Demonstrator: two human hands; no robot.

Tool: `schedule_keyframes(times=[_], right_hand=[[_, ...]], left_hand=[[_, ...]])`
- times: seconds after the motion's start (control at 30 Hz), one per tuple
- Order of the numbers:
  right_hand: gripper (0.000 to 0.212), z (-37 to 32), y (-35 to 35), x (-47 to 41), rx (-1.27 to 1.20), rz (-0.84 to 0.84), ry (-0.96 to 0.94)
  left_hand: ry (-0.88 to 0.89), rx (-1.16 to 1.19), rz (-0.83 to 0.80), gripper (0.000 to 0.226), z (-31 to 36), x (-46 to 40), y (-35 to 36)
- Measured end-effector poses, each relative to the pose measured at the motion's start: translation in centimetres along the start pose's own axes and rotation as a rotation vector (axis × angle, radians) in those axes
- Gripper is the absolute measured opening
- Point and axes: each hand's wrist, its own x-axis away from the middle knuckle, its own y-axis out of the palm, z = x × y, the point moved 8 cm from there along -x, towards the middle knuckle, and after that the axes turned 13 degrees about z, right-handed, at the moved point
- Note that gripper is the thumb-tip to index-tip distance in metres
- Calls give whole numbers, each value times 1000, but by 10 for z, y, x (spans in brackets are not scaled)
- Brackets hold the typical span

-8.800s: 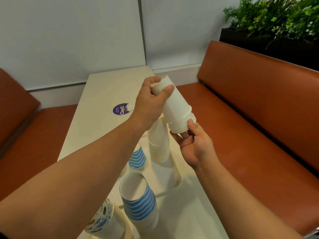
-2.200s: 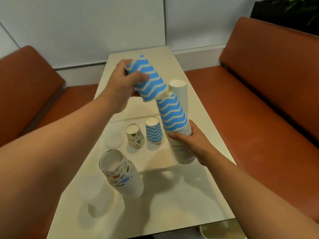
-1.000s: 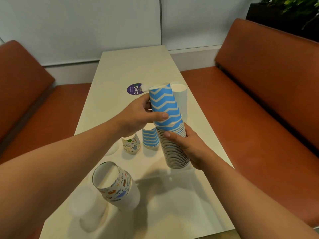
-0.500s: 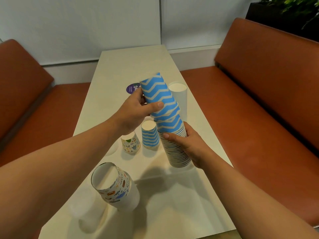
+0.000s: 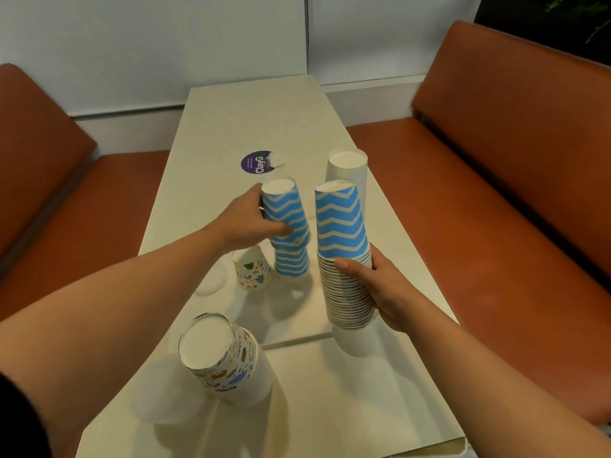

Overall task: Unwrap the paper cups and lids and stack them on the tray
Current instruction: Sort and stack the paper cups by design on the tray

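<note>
My left hand grips a short stack of blue zigzag cups, upside down, right over the blue cup stack standing on the white tray. My right hand holds a tall stack of blue zigzag cups near its middle, its base on the tray's right side. A tall white cup stack stands behind it. A small patterned cup stands on the tray to the left of the blue stack. A patterned cup stack sits near me, off the tray.
The long cream table runs away from me, with a purple round sticker on it. Brown benches flank it, left bench and right bench. Translucent lids lie at the tray's left. A wall closes the far end.
My left hand lifted the upper blue cups off the tall stack and carried them left and down onto the shorter blue stack. My right hand kept holding the tall stack.
</note>
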Motion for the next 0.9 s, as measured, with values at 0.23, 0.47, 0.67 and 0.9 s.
schedule_keyframes(times=[0.23,0.47,0.67,0.9], right_hand=[[73,-2,0,2,14,-42,-9],[89,-8,14,4,33,-106,-11],[69,-14,24,9,57,-154,-43],[76,0,12,11,20,-97,-13]], left_hand=[[6,-151,-125,91,-2,4,10],[241,372,50,52,97,43,-21],[128,409,-153,62,98,59,5],[181,597,108,48,109,40,-32]])
